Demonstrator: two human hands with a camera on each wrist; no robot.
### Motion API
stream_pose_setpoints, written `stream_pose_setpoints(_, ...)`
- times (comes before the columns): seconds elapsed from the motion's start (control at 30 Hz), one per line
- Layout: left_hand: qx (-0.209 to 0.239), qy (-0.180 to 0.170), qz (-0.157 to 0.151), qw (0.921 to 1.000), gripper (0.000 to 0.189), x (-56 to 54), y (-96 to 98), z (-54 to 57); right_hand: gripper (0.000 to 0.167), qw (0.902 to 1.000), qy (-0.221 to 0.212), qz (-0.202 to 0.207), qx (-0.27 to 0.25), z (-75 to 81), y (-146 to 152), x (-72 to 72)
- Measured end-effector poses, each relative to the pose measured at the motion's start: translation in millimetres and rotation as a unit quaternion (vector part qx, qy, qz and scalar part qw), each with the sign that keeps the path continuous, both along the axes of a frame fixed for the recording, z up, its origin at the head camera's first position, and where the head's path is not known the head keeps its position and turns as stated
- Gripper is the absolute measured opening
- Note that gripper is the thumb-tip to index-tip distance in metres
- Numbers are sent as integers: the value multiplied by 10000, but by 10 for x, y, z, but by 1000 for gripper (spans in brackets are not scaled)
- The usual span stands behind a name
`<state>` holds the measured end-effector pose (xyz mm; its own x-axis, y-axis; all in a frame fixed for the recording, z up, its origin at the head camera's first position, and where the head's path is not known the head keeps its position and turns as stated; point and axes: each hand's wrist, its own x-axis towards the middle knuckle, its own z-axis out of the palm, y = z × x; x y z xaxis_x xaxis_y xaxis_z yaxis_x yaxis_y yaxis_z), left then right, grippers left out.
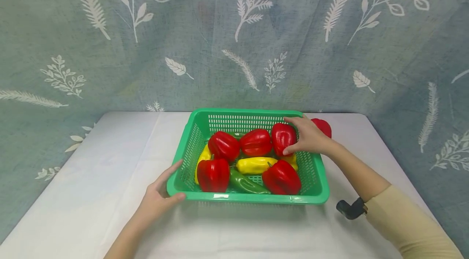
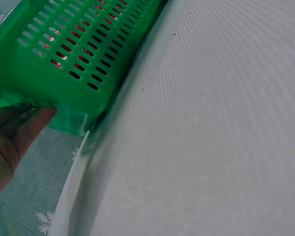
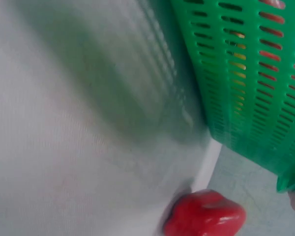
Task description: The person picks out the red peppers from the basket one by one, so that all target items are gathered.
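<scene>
A green plastic basket (image 1: pixel 256 197) stands in the middle of the table in the head view, holding several red bell peppers, a green chili pepper (image 1: pixel 246 183) and yellow peppers. My right hand (image 1: pixel 309 133) reaches over its right rim, thumb and fingers spread round a red bell pepper (image 1: pixel 283 139) at the back right. My left hand (image 1: pixel 157 198) is at the front left corner, fingers fairly straight along the left side and thumb at the front rim. In the left wrist view, its fingers (image 2: pixel 32 129) lie against the slotted wall.
Another red bell pepper (image 1: pixel 323 128) lies on the table outside the basket at the back right, also seen as a red pepper (image 3: pixel 205 216) in the right wrist view. White cloth (image 1: pixel 91 194) covers the table. A grey leaf-patterned curtain (image 1: pixel 205 39) hangs behind.
</scene>
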<state>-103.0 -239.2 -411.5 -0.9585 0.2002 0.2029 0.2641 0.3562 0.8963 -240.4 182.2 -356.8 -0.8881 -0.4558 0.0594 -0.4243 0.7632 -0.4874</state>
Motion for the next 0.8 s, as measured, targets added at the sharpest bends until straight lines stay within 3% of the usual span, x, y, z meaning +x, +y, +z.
stream_pose_setpoints(0.47,-133,-121,78,9998,79,5,7,1,101,9969,228,331,677,20,-21,-28)
stream_pose_setpoints(0.8,-249,-103,166,9995,79,10,13,1,97,9994,195,189,219,4,3,-24)
